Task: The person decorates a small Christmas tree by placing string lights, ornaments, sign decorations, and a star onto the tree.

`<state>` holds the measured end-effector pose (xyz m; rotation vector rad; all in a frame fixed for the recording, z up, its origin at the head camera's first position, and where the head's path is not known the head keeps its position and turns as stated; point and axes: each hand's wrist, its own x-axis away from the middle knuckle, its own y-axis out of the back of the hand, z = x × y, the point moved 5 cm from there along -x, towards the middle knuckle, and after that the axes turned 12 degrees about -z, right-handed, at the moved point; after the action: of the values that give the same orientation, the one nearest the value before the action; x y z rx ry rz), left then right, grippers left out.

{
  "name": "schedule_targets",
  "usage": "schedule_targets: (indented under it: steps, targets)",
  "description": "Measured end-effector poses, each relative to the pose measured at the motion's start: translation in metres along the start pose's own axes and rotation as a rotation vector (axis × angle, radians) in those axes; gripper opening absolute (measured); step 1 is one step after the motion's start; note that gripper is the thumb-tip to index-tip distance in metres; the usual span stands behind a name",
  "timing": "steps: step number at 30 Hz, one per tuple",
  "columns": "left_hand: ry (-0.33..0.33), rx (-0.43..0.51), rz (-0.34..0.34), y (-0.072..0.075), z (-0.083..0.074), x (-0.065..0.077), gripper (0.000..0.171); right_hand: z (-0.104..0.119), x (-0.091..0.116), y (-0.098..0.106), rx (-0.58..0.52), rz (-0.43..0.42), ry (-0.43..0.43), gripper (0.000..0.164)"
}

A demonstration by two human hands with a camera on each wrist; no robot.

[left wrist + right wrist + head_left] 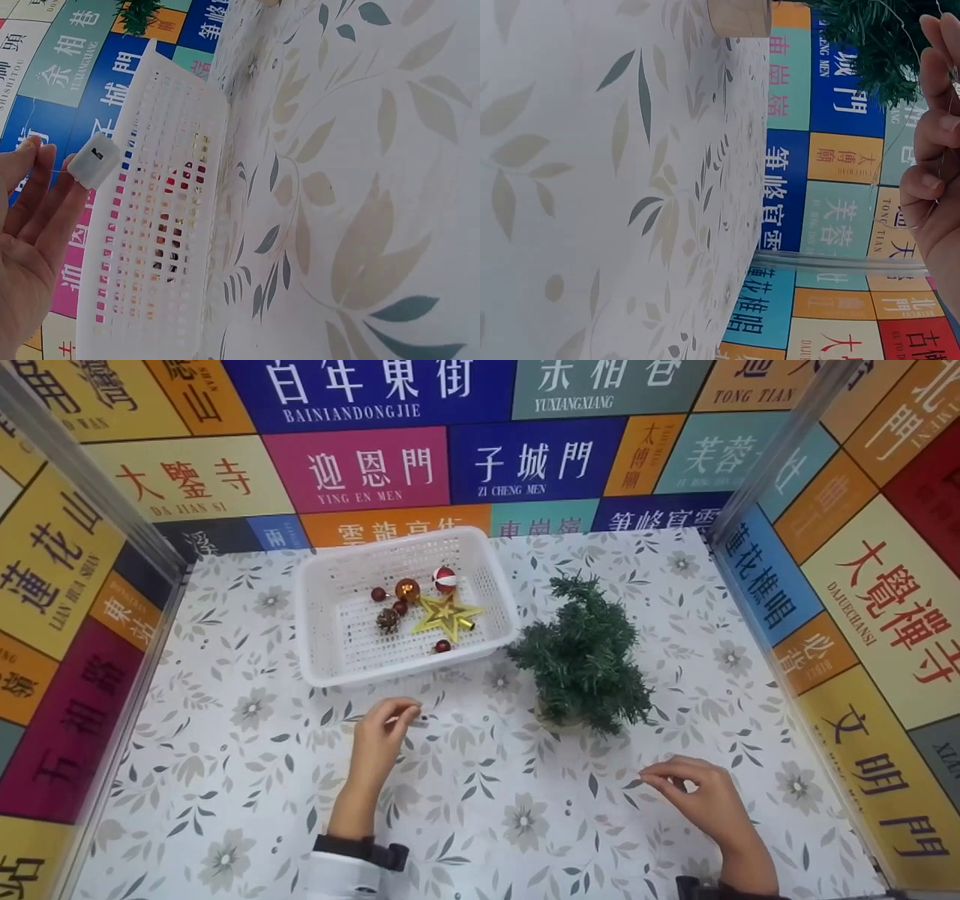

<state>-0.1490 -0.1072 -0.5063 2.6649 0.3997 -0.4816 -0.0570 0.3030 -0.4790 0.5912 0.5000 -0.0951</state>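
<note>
In the head view, my left hand (pixel 381 739) is in front of the white basket, with thumb and fingertips together. The left wrist view shows it pinching a thin wire beside a small white battery box (pixel 94 161), which looks like part of a fairy light string. My right hand (pixel 696 793) is to the right, below a small green artificial Christmas tree (pixel 589 656). In the right wrist view its curled fingers (pixel 934 139) hold the same sort of fine wire (pixel 877 180), which loops loosely near the tree. The wire between the hands is too thin to follow.
The white plastic basket (pixel 304 652) holds a gold star (pixel 448 615), a striped bauble (pixel 444 577), an orange bauble (pixel 407 589), a pine cone (pixel 387 619) and several small red balls. Panels with printed characters (pixel 532 457) enclose the floral-covered table (pixel 420 847) at the back and sides.
</note>
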Motion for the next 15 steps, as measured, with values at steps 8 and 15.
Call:
schedule_targets:
  steps: [8, 15]
  targets:
    - [-0.156, -0.020, 0.068, -0.021, -0.019, -0.003, 0.010, -0.006, 0.008, 0.012, -0.030, 0.011, -0.011, 0.031]
    - [-0.271, -0.204, 0.110, -0.027, -0.025, -0.010, 0.007, -0.020, 0.011, 0.021, 0.078, -0.022, -0.077, 0.026]
